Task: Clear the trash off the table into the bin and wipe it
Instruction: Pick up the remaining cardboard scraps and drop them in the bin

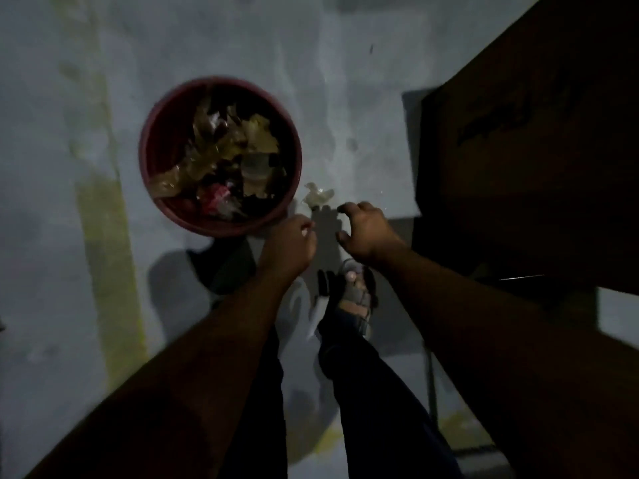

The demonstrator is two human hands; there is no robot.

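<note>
A pale crumpled scrap point(318, 194) is lying on the grey floor point(345, 81), just beside the red bin point(152, 133) at its right rim and apart from both hands. The bin is sitting full of wrappers and crumpled paper point(224, 157). The right hand point(366, 233) is hovering just below the scrap, fingers curled in a loose claw, thumb apart, gripping nothing. The left hand point(292, 242) is hanging near the bin's lower rim, knuckles up, fingers bent under; whether it is pinching anything I cannot tell. Both forearms are reaching forward and down. A dark table point(536, 133) is standing to the right, and a sandalled foot point(356, 295) is showing beneath the hands.
</note>
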